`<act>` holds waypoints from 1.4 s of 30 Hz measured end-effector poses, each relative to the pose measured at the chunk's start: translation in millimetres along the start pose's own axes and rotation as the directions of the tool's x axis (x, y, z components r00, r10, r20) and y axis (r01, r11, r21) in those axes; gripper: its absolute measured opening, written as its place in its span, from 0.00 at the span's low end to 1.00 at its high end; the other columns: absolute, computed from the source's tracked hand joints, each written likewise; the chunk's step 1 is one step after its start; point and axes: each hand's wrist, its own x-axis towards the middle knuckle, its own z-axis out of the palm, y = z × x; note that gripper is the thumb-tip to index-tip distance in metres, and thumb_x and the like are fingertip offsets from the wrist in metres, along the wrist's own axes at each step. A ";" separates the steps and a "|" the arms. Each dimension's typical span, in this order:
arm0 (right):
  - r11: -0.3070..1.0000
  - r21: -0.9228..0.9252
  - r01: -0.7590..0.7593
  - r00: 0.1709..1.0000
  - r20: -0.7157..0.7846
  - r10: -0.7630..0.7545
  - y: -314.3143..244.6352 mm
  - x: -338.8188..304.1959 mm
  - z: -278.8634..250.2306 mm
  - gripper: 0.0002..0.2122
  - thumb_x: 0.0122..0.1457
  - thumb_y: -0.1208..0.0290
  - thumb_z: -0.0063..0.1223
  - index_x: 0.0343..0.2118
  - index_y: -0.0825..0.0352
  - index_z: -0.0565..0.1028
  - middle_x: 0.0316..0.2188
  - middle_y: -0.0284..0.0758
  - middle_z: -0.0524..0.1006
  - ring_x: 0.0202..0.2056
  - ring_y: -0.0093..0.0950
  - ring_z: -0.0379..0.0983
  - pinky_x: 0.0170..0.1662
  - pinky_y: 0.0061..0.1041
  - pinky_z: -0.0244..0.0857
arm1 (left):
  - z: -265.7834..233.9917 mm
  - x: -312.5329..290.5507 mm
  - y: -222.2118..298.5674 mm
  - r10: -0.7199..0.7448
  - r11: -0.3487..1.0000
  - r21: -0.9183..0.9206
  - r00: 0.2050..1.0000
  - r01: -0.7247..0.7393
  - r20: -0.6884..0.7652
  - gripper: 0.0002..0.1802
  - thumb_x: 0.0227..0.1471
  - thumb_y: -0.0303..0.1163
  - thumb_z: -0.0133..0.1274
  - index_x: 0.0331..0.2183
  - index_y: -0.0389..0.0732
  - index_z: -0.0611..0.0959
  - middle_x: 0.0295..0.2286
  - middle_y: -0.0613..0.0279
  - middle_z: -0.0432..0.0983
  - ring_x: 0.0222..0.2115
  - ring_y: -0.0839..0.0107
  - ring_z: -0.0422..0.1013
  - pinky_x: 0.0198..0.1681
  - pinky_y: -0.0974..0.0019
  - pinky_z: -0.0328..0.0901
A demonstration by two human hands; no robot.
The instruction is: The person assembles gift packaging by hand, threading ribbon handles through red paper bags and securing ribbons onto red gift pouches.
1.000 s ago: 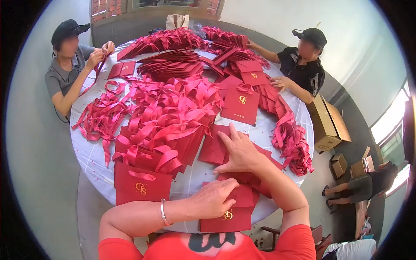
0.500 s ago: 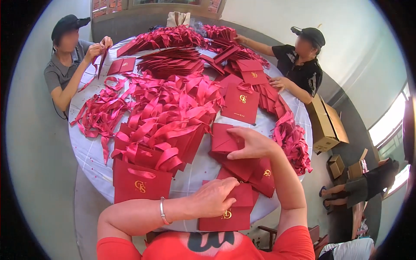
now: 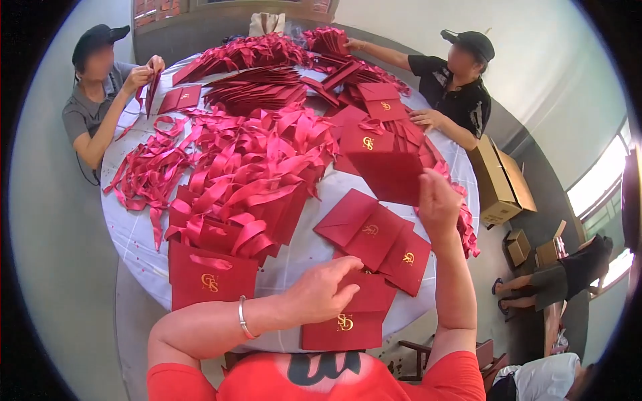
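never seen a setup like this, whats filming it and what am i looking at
No machine here: just a person's two bare hands. A wide camera worn on the head looks down, so straight edges bend. On the table, under a white cloth, lie many red bags and a heap of pink ribbons. The right hand holds up one bag. The left hand is over the nearest bag; I can't tell if it touches. Other people are nearby.
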 end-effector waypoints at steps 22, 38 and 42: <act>0.910 0.051 0.411 0.898 0.154 -0.413 -24.9 -73.8 -60.0 0.15 0.58 0.66 0.50 0.45 0.70 0.71 0.45 0.50 0.76 0.42 0.45 0.77 0.45 0.42 0.71 | -13.3 17.1 -10.3 -0.379 0.488 -0.854 0.925 0.182 -0.019 0.30 0.55 0.18 0.50 0.58 0.36 0.61 0.42 0.55 0.75 0.42 0.72 0.73 0.45 0.69 0.70; 0.953 -0.291 -0.088 0.980 0.146 0.135 53.6 -76.9 -40.9 0.08 0.51 0.77 0.61 0.34 0.68 0.77 0.34 0.38 0.78 0.34 0.37 0.76 0.37 0.32 0.70 | -7.7 4.9 -8.6 0.089 0.901 0.431 0.992 -0.041 -0.094 0.24 0.44 0.24 0.61 0.45 0.34 0.75 0.44 0.44 0.73 0.39 0.54 0.74 0.42 0.57 0.68; 0.845 -0.489 -0.215 0.875 0.287 0.389 70.4 -65.0 -5.7 0.12 0.54 0.66 0.59 0.38 0.67 0.75 0.31 0.40 0.77 0.35 0.42 0.76 0.36 0.38 0.70 | -3.5 12.9 -1.7 0.297 0.824 0.506 0.955 -0.253 -0.007 0.26 0.41 0.26 0.64 0.45 0.33 0.76 0.51 0.43 0.69 0.53 0.46 0.66 0.57 0.51 0.61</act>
